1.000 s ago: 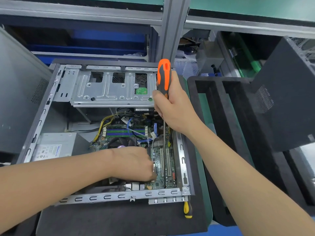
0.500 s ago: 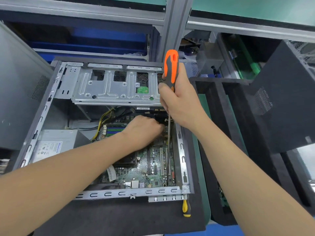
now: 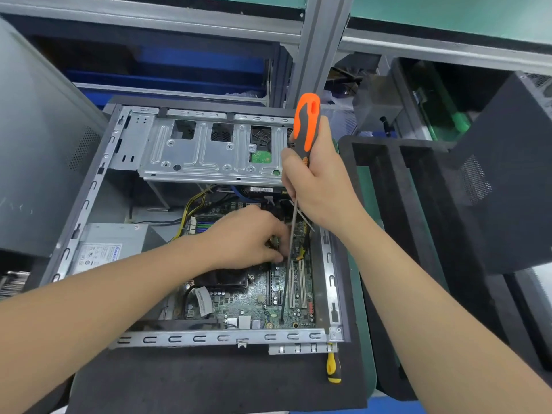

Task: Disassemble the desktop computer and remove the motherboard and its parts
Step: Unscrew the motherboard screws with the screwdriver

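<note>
right hand [image 3: 322,186] grips screwdriver [image 3: 307,121] (shaft over motherboard [image 3: 248,306]).

Orange screwdriver [image 3: 306,127] over exposed motherboard [image 3: 254,303]

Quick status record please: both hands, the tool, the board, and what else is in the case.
right hand: grips the orange screwdriver by its handle, shaft pointing down
tool tip: at the motherboard's near edge
left hand: fingers curled down at mid-board; any hold is hidden
board: lying in the open case
power supply: in the case, left side
spare tool: yellow screwdriver on the foam mat outside the near right corner
</note>
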The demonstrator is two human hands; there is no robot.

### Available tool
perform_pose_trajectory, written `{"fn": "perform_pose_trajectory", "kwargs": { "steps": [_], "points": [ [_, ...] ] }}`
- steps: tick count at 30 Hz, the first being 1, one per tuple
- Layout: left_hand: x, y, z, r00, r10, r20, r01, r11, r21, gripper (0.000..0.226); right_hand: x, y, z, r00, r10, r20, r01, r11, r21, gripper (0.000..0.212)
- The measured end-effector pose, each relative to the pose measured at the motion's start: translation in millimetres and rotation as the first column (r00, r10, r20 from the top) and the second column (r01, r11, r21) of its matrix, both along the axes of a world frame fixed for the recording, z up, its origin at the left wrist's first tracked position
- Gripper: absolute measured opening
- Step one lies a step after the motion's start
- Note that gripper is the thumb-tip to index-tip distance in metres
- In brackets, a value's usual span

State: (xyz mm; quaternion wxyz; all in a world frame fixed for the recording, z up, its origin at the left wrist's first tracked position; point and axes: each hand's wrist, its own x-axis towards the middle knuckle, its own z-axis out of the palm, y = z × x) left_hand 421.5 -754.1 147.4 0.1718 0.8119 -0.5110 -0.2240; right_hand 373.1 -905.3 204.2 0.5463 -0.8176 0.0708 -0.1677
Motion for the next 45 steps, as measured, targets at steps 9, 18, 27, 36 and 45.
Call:
{"fn": "perform_pose_trajectory", "kwargs": {
  "steps": [9,18,27,36,45],
  "points": [
    [-4.7,40.5,5.5,0.88,0.05,-0.472,-0.092,0.994,-0.066,0.016,-4.7,13.2,-13.6,1.0,0.024,0.013,-0.025,0.998,0.061,0.011],
    [-4.1,31.8,2.6,0.894,0.102,-0.437,-0.167,0.98,-0.112,0.019,-4.8,14.3,-11.1,0.999,0.034,0.014,-0.035,0.997,0.07,0.011],
    [-2.4,32.2,3.4,0.876,0.069,-0.477,-0.138,0.984,-0.112,0.015,-10.5,15.0,-6.3,0.989,0.149,0.015,-0.15,0.979,0.138,0.013],
    [2.6,38.3,16.9,0.73,-0.101,-0.676,-0.077,0.971,-0.228,0.025,-20.8,2.4,39.9,0.622,0.771,-0.133,-0.721,0.631,0.287,0.025],
    [-6.5,39.3,34.5,0.557,-0.149,-0.817,-0.139,0.953,-0.268,0.058,-36.0,-5.7,87.8,0.399,0.875,-0.275,-0.835,0.471,0.286,0.014]
  ]
}}
